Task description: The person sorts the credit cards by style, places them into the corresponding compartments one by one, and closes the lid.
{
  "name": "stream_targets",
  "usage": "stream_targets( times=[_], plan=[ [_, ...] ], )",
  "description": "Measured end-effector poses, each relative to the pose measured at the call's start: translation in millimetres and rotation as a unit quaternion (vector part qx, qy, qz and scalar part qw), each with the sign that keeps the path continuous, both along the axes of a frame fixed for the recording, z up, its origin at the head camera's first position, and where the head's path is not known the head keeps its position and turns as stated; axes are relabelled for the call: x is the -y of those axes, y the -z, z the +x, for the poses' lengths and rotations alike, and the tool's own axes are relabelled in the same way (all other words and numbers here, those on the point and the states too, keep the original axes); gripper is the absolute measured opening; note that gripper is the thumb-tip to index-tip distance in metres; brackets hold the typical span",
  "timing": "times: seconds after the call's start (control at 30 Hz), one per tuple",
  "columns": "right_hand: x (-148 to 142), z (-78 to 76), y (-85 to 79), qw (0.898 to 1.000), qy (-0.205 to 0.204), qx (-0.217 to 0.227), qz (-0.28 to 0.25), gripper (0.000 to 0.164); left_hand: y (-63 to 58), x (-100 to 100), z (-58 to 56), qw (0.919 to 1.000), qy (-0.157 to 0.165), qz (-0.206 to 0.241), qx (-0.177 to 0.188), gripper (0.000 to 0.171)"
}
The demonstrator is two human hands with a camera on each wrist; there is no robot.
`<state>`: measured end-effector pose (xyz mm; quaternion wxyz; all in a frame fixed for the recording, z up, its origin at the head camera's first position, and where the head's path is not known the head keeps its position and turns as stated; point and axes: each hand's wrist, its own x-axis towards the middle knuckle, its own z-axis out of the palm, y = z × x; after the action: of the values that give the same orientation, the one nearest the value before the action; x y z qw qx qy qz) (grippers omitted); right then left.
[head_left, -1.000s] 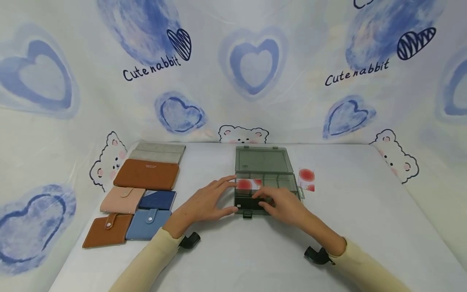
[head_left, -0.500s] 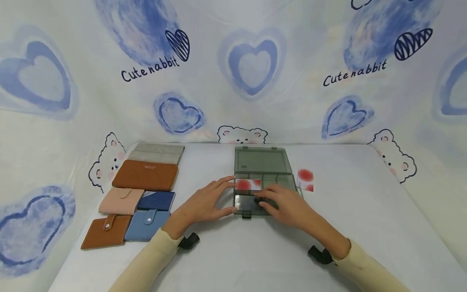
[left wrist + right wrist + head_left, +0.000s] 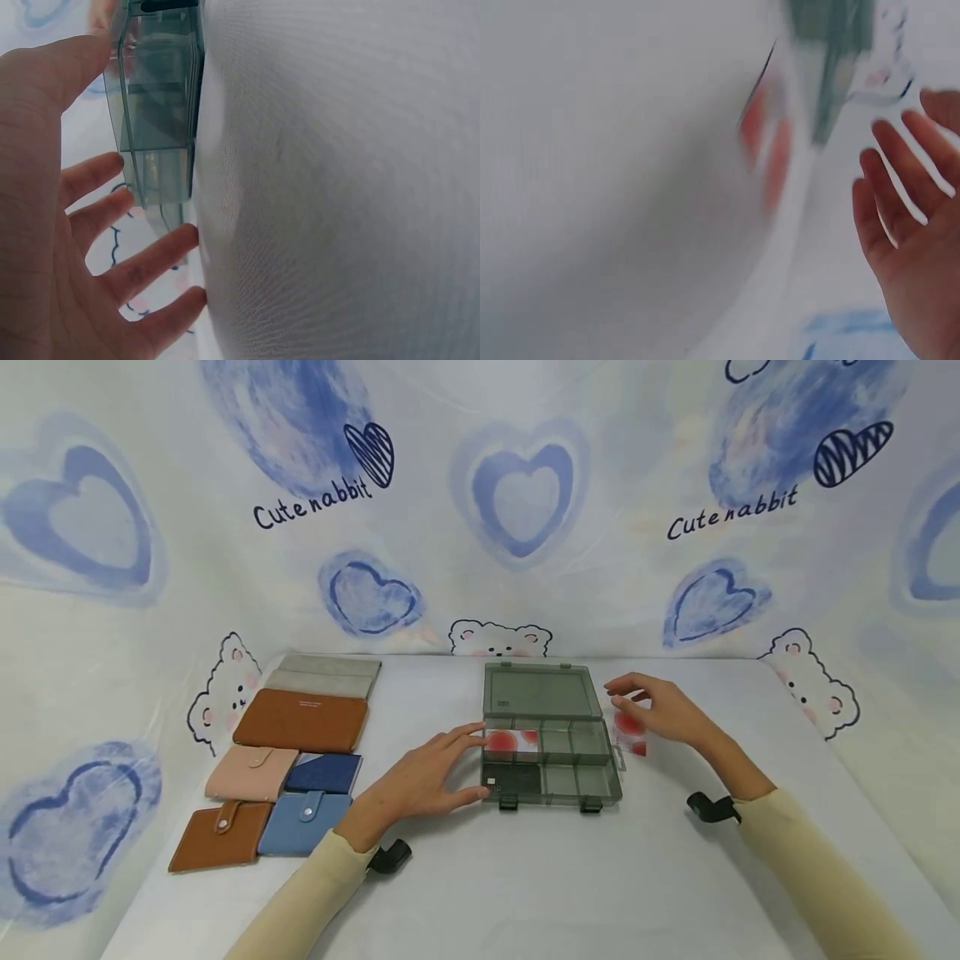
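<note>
A green see-through divided box (image 3: 577,781) lies with its lid (image 3: 538,691) raised toward the back. One red-and-white card (image 3: 502,741) lies over its back-left compartments, and a black card (image 3: 513,779) lies in the front left. My left hand (image 3: 420,781) rests at the box's left side, thumb and fingers spread and touching its edge; in the left wrist view its fingers (image 3: 150,266) are apart. Right of the box lies another red-and-white card (image 3: 630,739). Above that card hovers my right hand (image 3: 660,706), holding nothing, its fingers (image 3: 889,199) loosely extended in the right wrist view.
On the left lie a grey wallet (image 3: 322,675), a long brown wallet (image 3: 300,720), a pink wallet (image 3: 251,772), a navy card holder (image 3: 324,772), a blue wallet (image 3: 306,827) and a small brown wallet (image 3: 219,837). A patterned cloth (image 3: 600,585) hangs behind the white table.
My right hand has left the black card in the box's front left and moved right and back, over the loose card. My left hand stays at the box's edge.
</note>
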<state>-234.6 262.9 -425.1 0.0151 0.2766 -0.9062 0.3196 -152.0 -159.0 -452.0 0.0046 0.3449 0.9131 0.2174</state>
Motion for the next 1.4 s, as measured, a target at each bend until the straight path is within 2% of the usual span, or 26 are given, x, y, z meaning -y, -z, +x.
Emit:
stream_targets(
  times=[0.13,0.27,0.5,0.73,0.97,1.13,1.4],
  plan=[
    [-20,-12.1,9.2,0.998,-0.019,0.058,0.033,0.033,0.1,-1,0.3,1.0,0.004,-0.001,0.003,0.076],
    [-29,-13.5,15.2,0.994,-0.031,0.095,0.043,0.035,-1.3,-2,0.8,1.0,0.004,-0.004,0.005,0.077],
    [-45,-8.9,20.3,0.995,-0.017,0.073,0.062,0.041,-2.3,-2,0.5,1.0,0.002,-0.008,0.003,0.078],
    [-64,3.6,21.6,0.995,-0.022,0.05,0.078,0.05,0.7,0,0.9,1.0,-0.001,-0.003,-0.001,0.078],
    [-79,16.3,23.0,0.993,-0.012,0.075,0.085,0.06,0.6,1,1.2,1.0,-0.003,-0.001,0.001,0.078],
    [-83,23.4,23.9,0.992,-0.008,0.087,0.088,0.056,0.5,1,0.6,1.0,-0.003,0.0,-0.005,0.078],
    [-79,34.6,18.7,0.995,0.009,0.051,0.08,0.041,1.4,0,-0.3,1.0,-0.005,-0.001,-0.001,0.078]
  ],
)
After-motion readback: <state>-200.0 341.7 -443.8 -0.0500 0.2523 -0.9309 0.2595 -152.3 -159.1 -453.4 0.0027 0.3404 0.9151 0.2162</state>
